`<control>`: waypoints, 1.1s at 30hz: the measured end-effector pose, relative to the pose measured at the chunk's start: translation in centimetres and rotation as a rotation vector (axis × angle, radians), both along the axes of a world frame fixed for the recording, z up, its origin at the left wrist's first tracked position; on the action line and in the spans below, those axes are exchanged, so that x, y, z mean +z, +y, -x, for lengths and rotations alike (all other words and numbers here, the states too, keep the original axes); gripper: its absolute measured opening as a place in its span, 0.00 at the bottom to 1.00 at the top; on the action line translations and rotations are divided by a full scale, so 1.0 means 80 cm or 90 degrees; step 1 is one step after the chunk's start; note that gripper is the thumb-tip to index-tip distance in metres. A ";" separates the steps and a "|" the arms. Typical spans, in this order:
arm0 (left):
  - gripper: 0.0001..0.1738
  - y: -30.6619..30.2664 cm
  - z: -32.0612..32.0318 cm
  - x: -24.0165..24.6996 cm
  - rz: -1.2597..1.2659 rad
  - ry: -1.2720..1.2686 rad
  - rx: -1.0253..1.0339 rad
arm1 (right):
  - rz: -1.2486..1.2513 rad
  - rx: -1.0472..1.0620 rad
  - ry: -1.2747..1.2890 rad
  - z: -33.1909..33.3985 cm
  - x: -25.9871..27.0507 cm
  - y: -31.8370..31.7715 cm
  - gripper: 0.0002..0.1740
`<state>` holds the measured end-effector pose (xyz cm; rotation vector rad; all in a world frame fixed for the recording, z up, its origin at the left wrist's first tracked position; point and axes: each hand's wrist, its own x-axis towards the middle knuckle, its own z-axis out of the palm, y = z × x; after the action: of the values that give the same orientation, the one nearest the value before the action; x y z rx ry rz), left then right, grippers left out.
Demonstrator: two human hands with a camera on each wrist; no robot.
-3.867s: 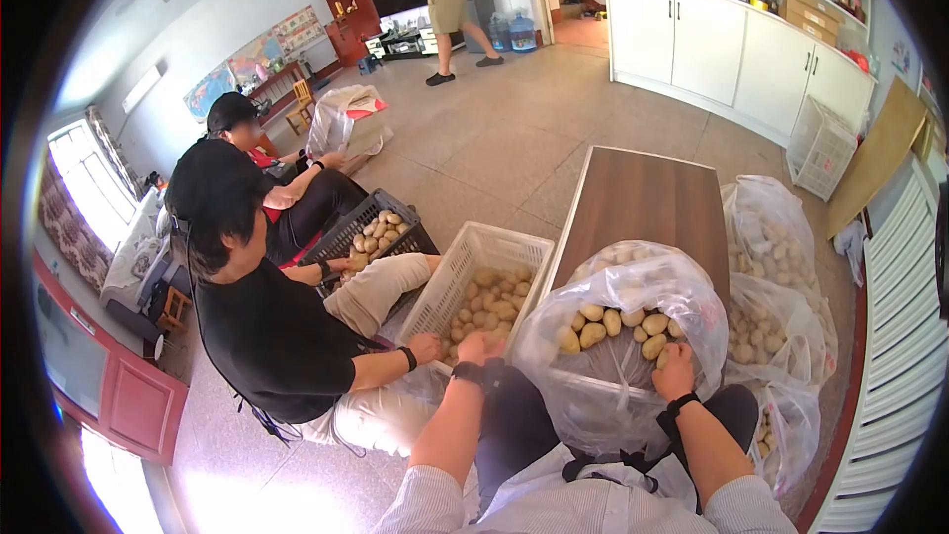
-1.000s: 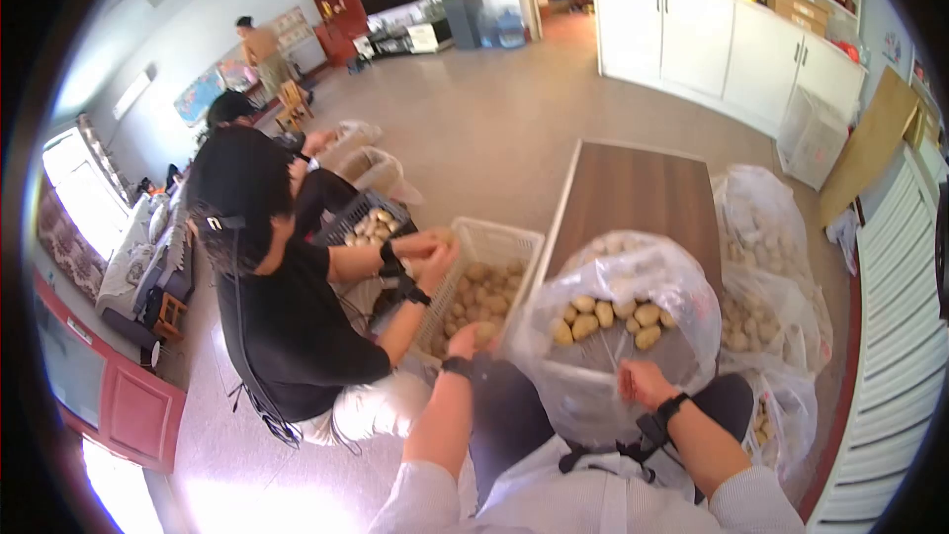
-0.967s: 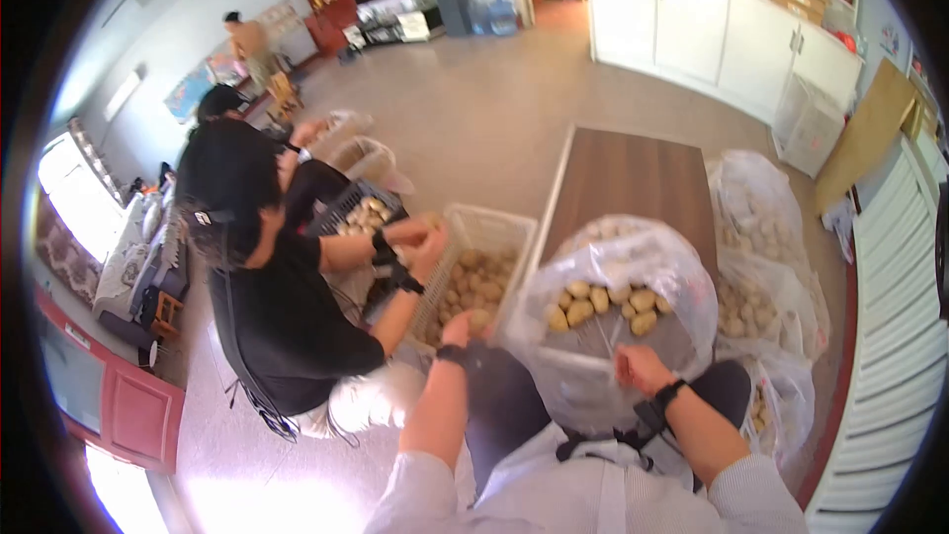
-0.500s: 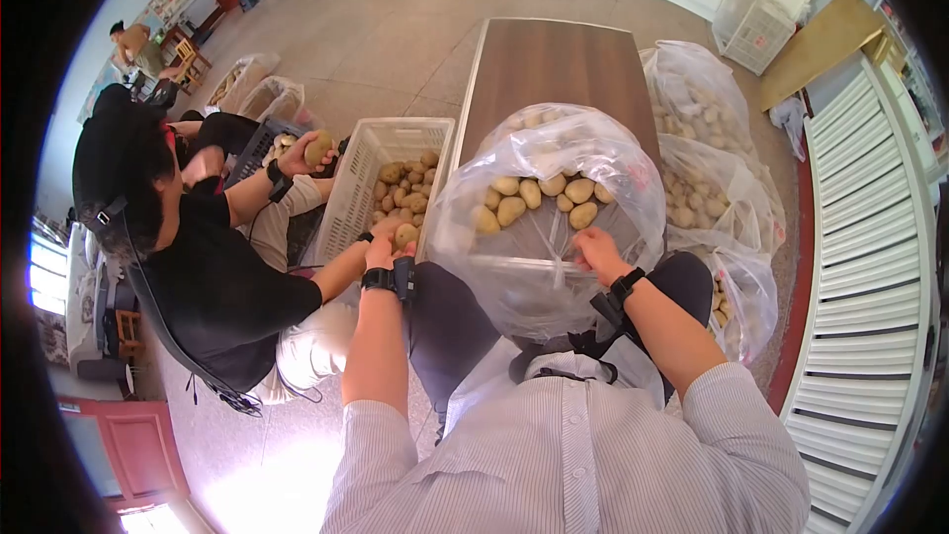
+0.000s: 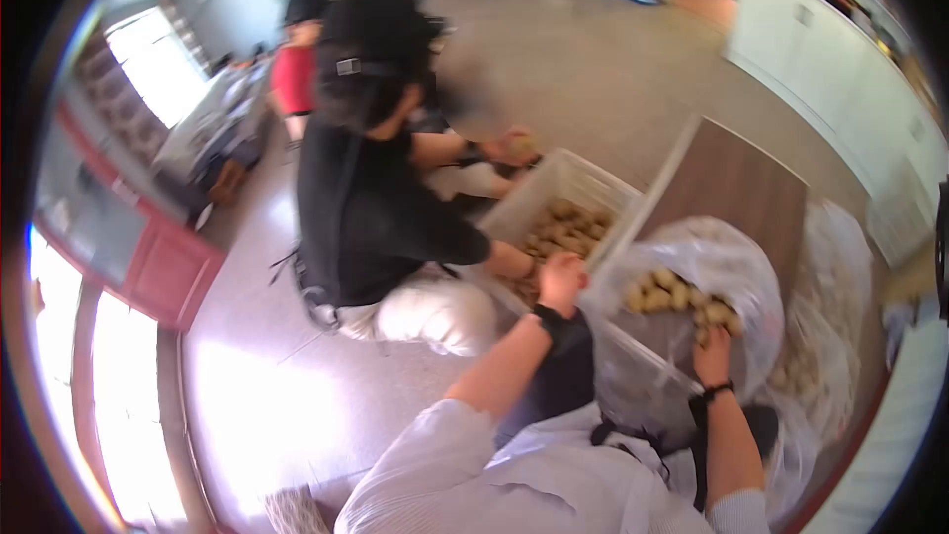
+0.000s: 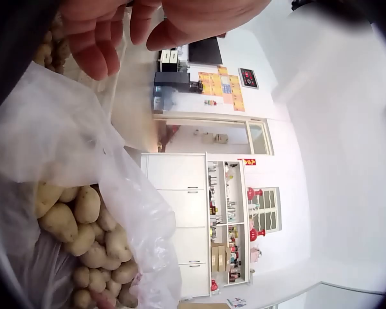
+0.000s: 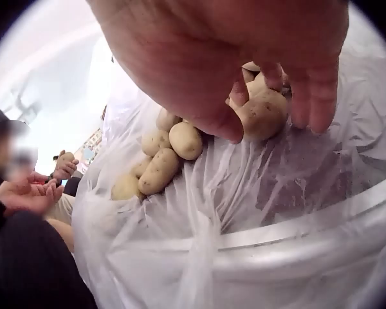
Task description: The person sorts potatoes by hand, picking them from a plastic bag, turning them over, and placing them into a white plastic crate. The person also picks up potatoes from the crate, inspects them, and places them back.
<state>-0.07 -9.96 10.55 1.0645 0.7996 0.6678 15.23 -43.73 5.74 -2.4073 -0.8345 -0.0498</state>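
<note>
My left hand (image 5: 563,282) is beside the near edge of the white plastic crate (image 5: 603,170), above the potatoes (image 5: 568,222) inside. No potato shows in it, and its fingers (image 6: 106,42) hang loosely bent in the left wrist view. My right hand (image 5: 712,356) reaches into a clear plastic bag (image 5: 756,282) that lines a white-rimmed container. Its thumb and spread fingers (image 7: 321,106) straddle a potato (image 7: 267,114) in the right wrist view. More potatoes (image 7: 161,170) lie to the left in the bag, several heaped together.
A person in black (image 5: 386,198) sits close on my left, holding a potato (image 5: 519,145). The brown wooden tabletop (image 5: 732,188) stands beyond the bag. Filled potato bags (image 5: 830,287) line the right side. White cabinets (image 5: 830,59) stand at the back.
The head view has swung left. My left hand no longer holds the potato seen over the crate half a second ago. My right hand has moved forward onto the potatoes in the bag.
</note>
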 end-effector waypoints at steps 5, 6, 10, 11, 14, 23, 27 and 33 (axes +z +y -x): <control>0.17 -0.005 -0.001 0.036 0.040 0.077 -0.027 | 0.051 0.020 0.042 0.016 0.001 -0.003 0.25; 0.18 -0.005 0.004 0.034 0.031 0.088 -0.046 | 0.061 0.029 0.034 0.023 -0.001 -0.004 0.24; 0.19 -0.002 0.015 0.037 0.006 0.058 -0.021 | 0.045 0.056 0.081 0.030 -0.001 -0.004 0.24; 0.19 -0.003 0.017 0.039 0.006 0.065 -0.042 | 0.036 0.061 0.073 0.030 -0.006 -0.003 0.24; 0.19 -0.010 0.011 0.035 0.011 0.044 -0.049 | 0.105 0.014 0.069 0.022 -0.018 -0.014 0.22; 0.16 -0.012 0.007 0.026 0.024 0.009 -0.021 | 0.070 -0.050 0.125 0.013 -0.021 -0.031 0.13; 0.17 -0.016 0.016 0.034 -0.006 0.013 -0.023 | -0.030 0.005 0.176 0.010 -0.022 -0.043 0.13; 0.18 -0.024 0.006 0.042 -0.002 0.028 -0.062 | -0.204 -0.160 0.527 0.031 0.024 -0.020 0.14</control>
<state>-0.52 -11.87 13.93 1.1167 0.7793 0.5652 12.77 -45.36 7.64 -1.9367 -0.1238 0.6223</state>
